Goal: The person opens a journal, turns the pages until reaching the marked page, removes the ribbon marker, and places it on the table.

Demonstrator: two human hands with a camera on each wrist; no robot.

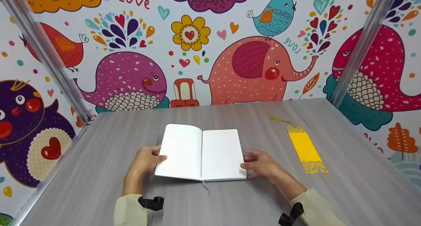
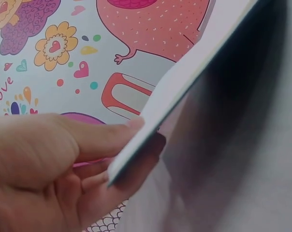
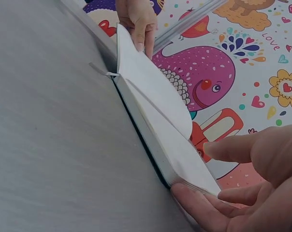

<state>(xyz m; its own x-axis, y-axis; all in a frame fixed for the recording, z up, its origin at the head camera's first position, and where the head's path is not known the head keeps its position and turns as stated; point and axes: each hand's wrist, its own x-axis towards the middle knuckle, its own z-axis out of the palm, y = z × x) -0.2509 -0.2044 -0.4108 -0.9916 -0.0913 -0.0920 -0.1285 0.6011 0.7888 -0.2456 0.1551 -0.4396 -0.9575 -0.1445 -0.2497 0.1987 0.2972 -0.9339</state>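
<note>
A notebook [image 1: 221, 155] with blank white pages lies open on the grey table, its ribbon marker [image 1: 206, 188] trailing from the near end of the spine. My left hand [image 1: 146, 158] pinches its left edge, thumb on the page and fingers beneath. In the left wrist view, that side of the notebook [image 2: 170, 92] is raised, with its dark cover underneath. At the right edge, my right hand [image 1: 263, 165] touches with its fingers [image 3: 197, 200] near the close corner. Its thumb [image 3: 228, 147] is held over the page, apart from the fingers.
To the right lies a yellow bookmark [image 1: 306, 148] with glittery ends and a tassel [image 1: 279, 119] at its far end. A wall with cartoon animals [image 1: 250, 71] rises behind the table [image 1: 108, 147]. Metal posts [image 1: 46, 55] stand at its back corners.
</note>
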